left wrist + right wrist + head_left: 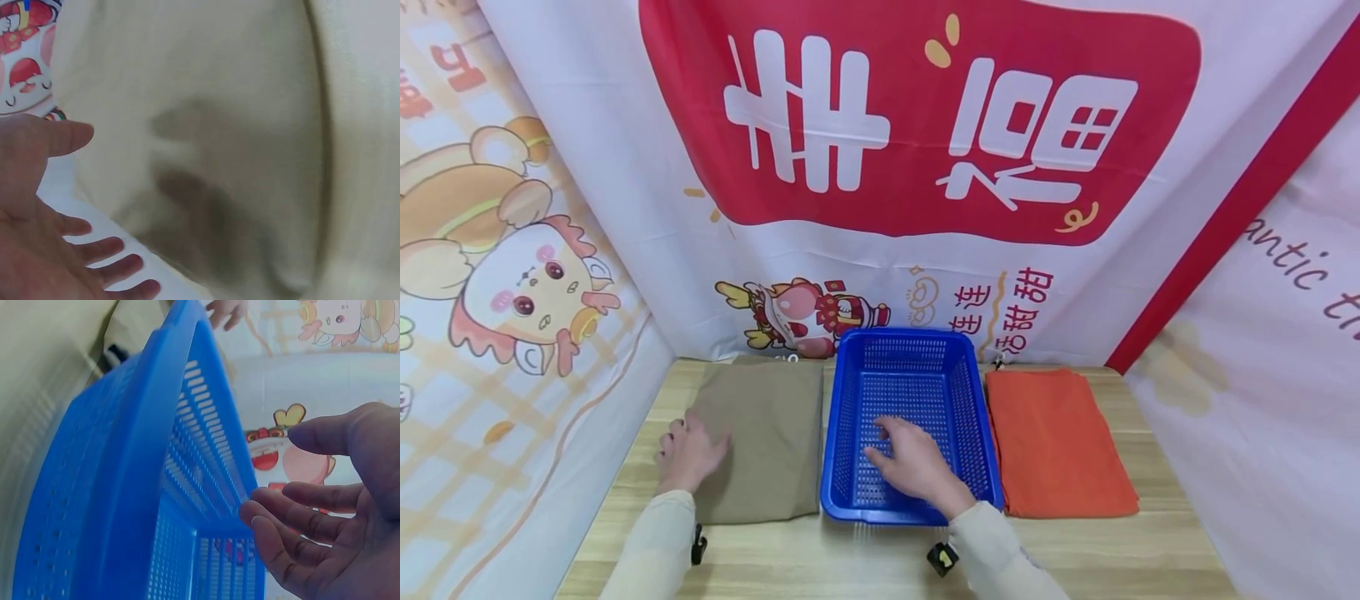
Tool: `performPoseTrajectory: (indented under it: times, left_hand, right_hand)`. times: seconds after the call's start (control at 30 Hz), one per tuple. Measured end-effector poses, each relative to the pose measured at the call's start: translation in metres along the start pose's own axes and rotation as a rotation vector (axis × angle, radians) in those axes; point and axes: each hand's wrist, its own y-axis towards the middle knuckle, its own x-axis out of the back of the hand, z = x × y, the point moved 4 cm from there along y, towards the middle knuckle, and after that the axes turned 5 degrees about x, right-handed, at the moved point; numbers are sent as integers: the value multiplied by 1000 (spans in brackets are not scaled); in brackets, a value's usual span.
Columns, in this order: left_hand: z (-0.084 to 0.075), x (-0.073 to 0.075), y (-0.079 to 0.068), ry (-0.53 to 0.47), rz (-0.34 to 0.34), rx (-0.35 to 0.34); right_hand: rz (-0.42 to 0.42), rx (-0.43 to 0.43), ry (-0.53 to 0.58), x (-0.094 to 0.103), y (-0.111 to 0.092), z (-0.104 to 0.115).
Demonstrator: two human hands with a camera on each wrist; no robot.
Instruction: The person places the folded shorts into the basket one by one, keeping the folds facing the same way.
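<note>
A folded khaki cloth [767,442] lies flat on the left of the table. Over its left edge hovers my left hand [692,450], fingers spread and thumb apart; in the left wrist view the hand [37,231] casts a shadow on the cloth and holds nothing. At the middle stands a blue plastic basket [837,433] with perforated walls and floor. My right hand [917,462] is above its opening, fingers loosely bent. The right wrist view shows that hand [350,519] gripping nothing, near the basket wall [144,425].
Right beside the basket lies a folded orange cloth [1063,446]. The wooden table [850,567] meets a printed curtain [917,117] at the back, with more printed fabric [512,292] hanging on the left and on the right.
</note>
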Motion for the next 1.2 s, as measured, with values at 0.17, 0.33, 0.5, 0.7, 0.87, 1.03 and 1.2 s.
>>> performPoseTrajectory:
  times: [0.17,0.33,0.5,0.7,0.87,1.03,1.2]
  left_hand:
    - [19,-10,2,-18,81,62]
    - [33,-16,3,-10,41,57]
    - [46,-19,1,17,5,44]
    - [59,-21,-2,1,-7,68]
    - [64,-21,-4,-25,-7,85]
    - [66,-20,-8,-42,10,97]
    - [66,-18,-9,-45,17,92]
  right_hand:
    - [15,-25,93,-9,13,15]
    - [33,-41,173,-20,31,33]
    - [71,-81,218,-33,45,49]
    - [88,-110,243,-51,57,65]
    - [94,-170,263,-67,64,77]
    - [101,-253,299,-85,69,80]
    - [101,-322,308,-99,72,80]
